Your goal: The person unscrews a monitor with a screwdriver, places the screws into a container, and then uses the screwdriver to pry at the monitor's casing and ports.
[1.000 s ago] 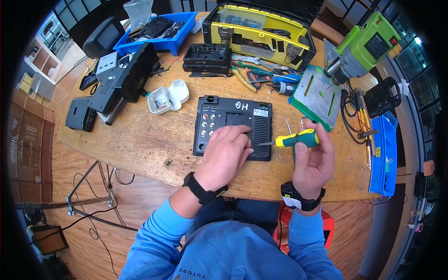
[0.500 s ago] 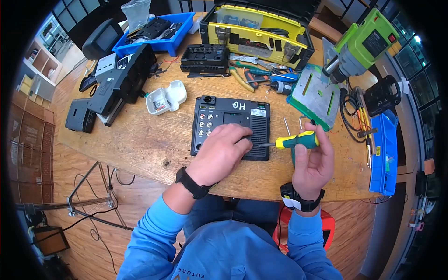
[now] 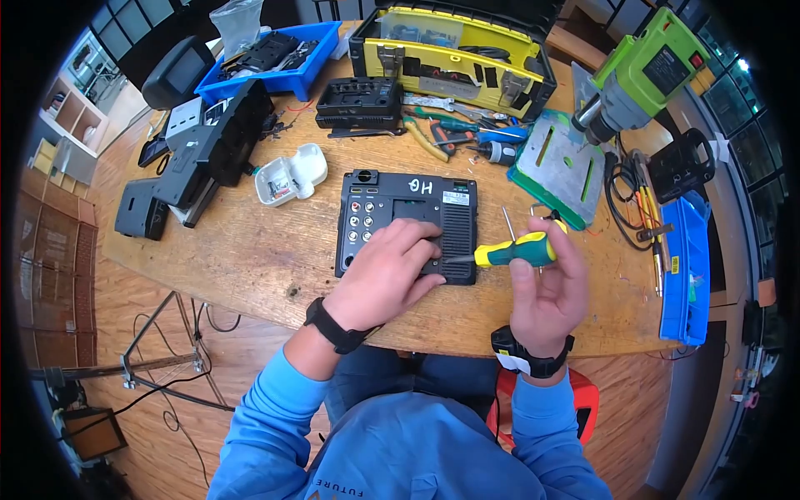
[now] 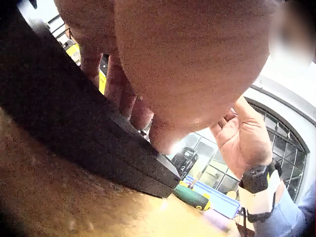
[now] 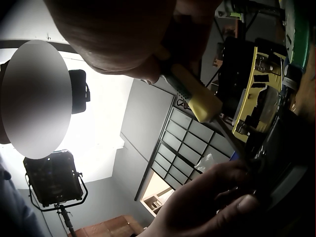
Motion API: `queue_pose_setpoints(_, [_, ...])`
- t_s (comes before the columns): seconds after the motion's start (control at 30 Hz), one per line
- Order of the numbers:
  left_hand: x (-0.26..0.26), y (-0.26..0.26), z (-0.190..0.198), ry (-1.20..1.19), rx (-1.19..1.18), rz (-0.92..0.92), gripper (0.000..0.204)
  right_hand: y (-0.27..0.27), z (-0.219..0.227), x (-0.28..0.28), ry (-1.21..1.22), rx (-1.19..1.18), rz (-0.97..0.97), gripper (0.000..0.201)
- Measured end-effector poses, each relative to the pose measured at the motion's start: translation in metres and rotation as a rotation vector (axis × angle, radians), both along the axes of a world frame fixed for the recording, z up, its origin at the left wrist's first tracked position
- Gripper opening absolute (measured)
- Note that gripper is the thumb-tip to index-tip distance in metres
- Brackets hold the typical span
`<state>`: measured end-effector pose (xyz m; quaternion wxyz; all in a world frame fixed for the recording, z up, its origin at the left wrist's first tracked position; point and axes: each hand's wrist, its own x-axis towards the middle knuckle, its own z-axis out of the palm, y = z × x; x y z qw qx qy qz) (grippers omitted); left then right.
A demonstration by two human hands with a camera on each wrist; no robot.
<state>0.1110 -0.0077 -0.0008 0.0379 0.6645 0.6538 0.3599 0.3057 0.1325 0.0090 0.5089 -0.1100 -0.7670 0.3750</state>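
A black device (image 3: 457, 223) with "HQ" written on it lies on the wooden table, its round connectors at the left. The left hand (image 3: 385, 271) rests on its lower middle, fingers relaxed. In the right hand (image 3: 550, 292) is a green-yellow screwdriver (image 3: 517, 250), pinched by the handle between thumb and fingers; its shaft points left, the tip over the device's lower vents near the left fingertips. Whether the tip touches is unclear. The right wrist view shows the screwdriver (image 5: 204, 105) slanting down toward the left hand (image 5: 207, 197). In the left wrist view the device (image 4: 89, 143) crosses below the left palm.
A small white case (image 3: 293, 173) stands left of the device. Behind are pliers (image 3: 427, 140), a black module (image 3: 358, 102) and a yellow toolbox (image 3: 450, 71). A green drill stand (image 3: 557, 167) and blue bin (image 3: 685, 275) are at the right; stacked black devices (image 3: 200, 158) at the left.
The left hand has shifted left and its thumb now lies spread from the fingers. The right hand and screwdriver have moved slightly left. The whole device also appears a little further left.
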Motion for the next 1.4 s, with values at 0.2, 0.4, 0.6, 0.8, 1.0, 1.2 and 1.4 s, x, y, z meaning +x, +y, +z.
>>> queue_pose_setpoints(0.2, [0.000,-0.004,0.000,-0.094,-0.014,0.024,0.032,-0.004,0.003,-0.005,-0.061,0.057,-0.015,0.052])
queue_pose_setpoints(0.4, [0.001,-0.005,-0.009,-0.193,0.018,0.052,0.026,-0.005,0.005,-0.011,-0.061,0.069,0.041,0.050])
queue_pose_setpoints(0.6, [0.000,-0.005,-0.012,-0.217,0.018,0.064,0.026,-0.007,0.014,-0.012,-0.082,0.128,0.047,0.049])
queue_pose_setpoints(0.8, [0.001,-0.006,-0.012,-0.223,0.026,0.076,0.025,-0.013,0.040,-0.014,-0.208,0.237,0.219,0.043])
queue_pose_setpoints(1.0, [0.001,-0.006,-0.012,-0.235,0.024,0.074,0.026,-0.012,0.030,-0.008,-0.151,0.289,0.147,0.045])
queue_pose_setpoints(1.2, [-0.001,-0.006,-0.014,-0.252,0.019,0.071,0.026,-0.019,0.037,-0.012,-0.163,0.090,0.134,0.040])
queue_pose_setpoints(1.4, [-0.002,-0.005,-0.015,-0.251,0.022,0.068,0.028,-0.013,0.031,-0.015,-0.149,0.280,0.112,0.039])
